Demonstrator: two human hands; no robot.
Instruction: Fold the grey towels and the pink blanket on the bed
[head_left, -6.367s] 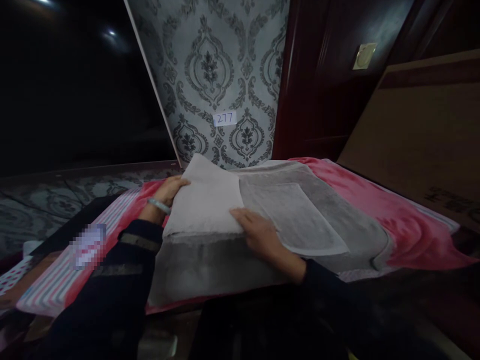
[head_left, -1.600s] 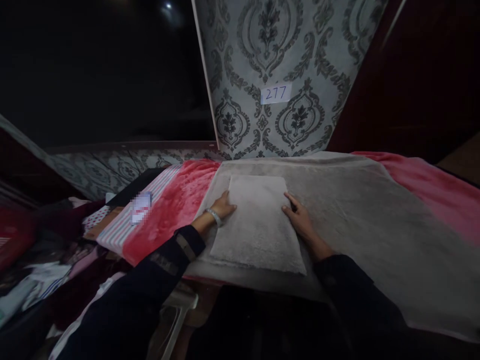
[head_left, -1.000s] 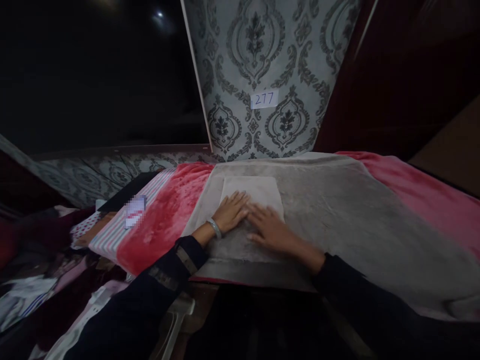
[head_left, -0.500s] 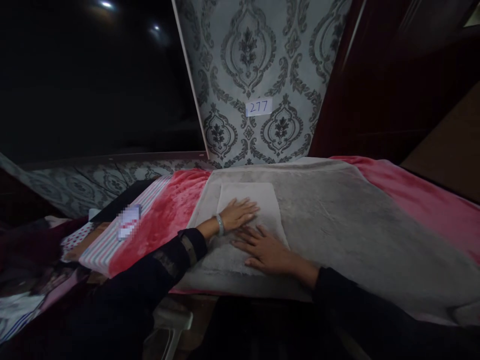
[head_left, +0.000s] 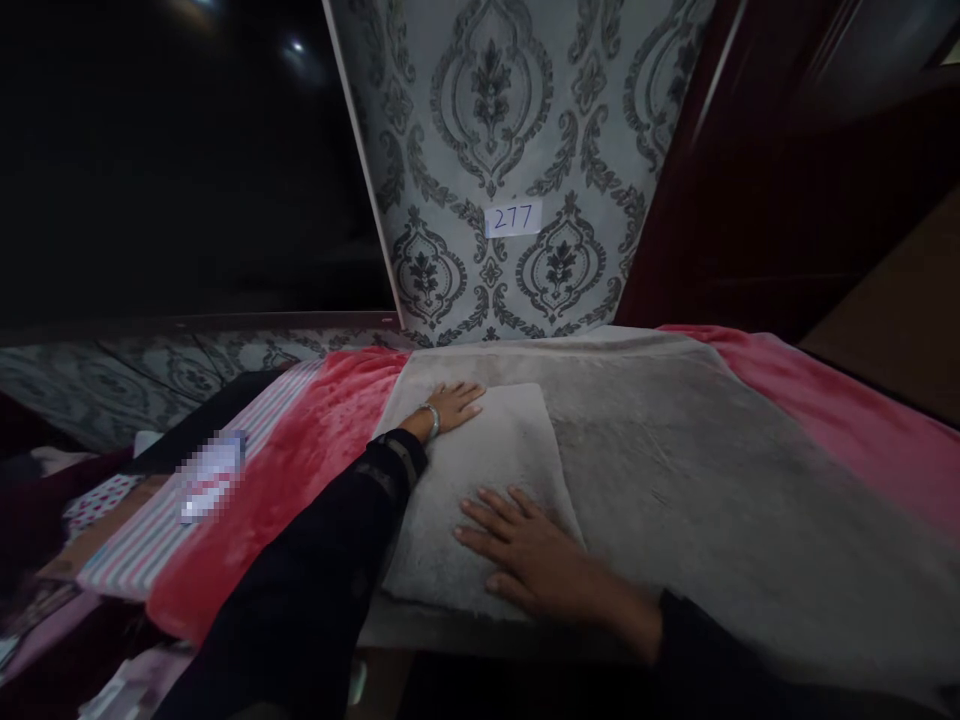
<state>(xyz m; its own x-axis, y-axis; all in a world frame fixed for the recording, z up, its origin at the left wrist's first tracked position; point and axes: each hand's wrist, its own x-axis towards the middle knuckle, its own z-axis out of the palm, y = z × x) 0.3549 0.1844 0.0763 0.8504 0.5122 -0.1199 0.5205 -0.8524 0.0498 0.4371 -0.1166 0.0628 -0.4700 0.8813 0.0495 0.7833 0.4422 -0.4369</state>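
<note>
A pale, folded cloth (head_left: 495, 450), perhaps a towel, lies flat on a grey blanket (head_left: 660, 470). My left hand (head_left: 452, 405) rests palm down at its upper left part, fingers spread, a bracelet on the wrist. Nearer to me, my right hand (head_left: 525, 555) lies flat across the cloth's lower right part with the fingers apart. Neither hand grips anything. Parts of the cloth are hidden under both hands.
Red plush fabric (head_left: 300, 460) and a striped cloth (head_left: 157, 540) lie on the left, a blurred item on them. Pink fabric (head_left: 840, 400) shows at right. Behind stand patterned wallpaper (head_left: 491, 100) with a "277" label (head_left: 513, 218) and a dark screen (head_left: 180, 170).
My left hand has slid up and left, away from the right hand, toward the cloth's upper left corner. My right hand sits slightly lower in view. The camera view has shifted somewhat.
</note>
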